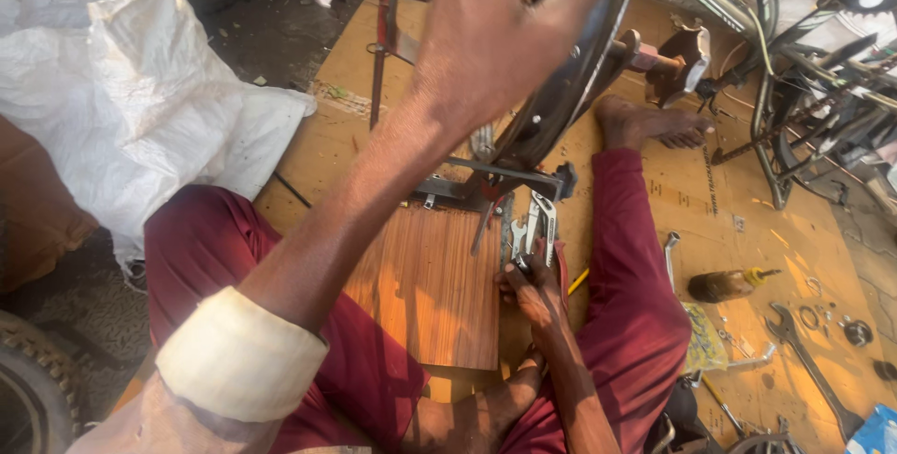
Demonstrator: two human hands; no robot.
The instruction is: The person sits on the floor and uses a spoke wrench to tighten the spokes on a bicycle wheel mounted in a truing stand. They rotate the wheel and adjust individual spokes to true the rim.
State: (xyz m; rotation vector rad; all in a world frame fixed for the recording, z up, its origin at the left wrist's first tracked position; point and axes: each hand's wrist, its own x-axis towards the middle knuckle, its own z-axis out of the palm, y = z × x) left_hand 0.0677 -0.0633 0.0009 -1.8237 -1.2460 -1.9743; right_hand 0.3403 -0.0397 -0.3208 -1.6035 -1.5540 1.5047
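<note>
I sit on the ground in maroon trousers with a bicycle wheel rim (581, 66) mounted upright in a metal stand (381, 38) in front of me. My left hand (500, 34), on an arm with a rolled white sleeve, reaches up and grips the top of the rim. My right hand (533, 293) is low between my legs, closed on silver pliers (542, 222) whose jaws point up toward the stand's base. A striped wooden board (425, 290) lies just left of that hand.
Cardboard (804, 239) covers the ground. A white sack (112, 90) lies at the left, with a tyre (28, 389) below it. A bicycle frame (794, 90) stands at the right. A spanner (815, 372), a brown bottle (721, 284) and small parts lie at the lower right. My bare foot (645, 122) rests by the wheel.
</note>
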